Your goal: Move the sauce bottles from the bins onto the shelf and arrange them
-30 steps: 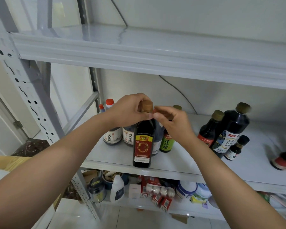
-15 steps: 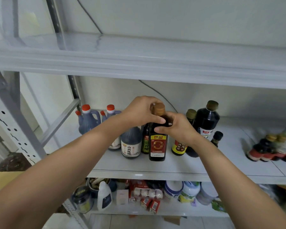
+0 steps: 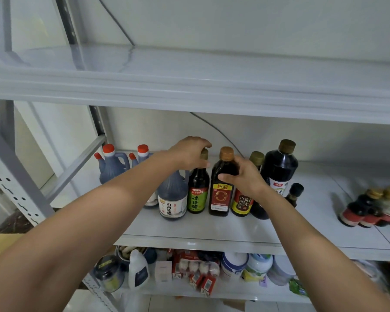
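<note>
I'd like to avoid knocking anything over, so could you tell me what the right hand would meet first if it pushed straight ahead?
The right hand already touches the red-label bottle; pushed on, that bottle would likely reach the back wall, though depth is unclear.

green-label bottle (image 3: 198,190) cap under left hand (image 3: 189,154), right-edge bottles (image 3: 374,208) blurred

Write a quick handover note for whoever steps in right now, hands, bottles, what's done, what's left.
Left hand: gripping the cap of the green-label bottle.
Right hand: wrapped around the shoulder of the red-label bottle.
Both bottles stand upright in the front row on the middle shelf, beside the vinegar jug.
Done: many bottles shelved.
Left: even up the row; a shrink-wrapped bottle pack lies on its side at the right. Bins are out of view.
</note>
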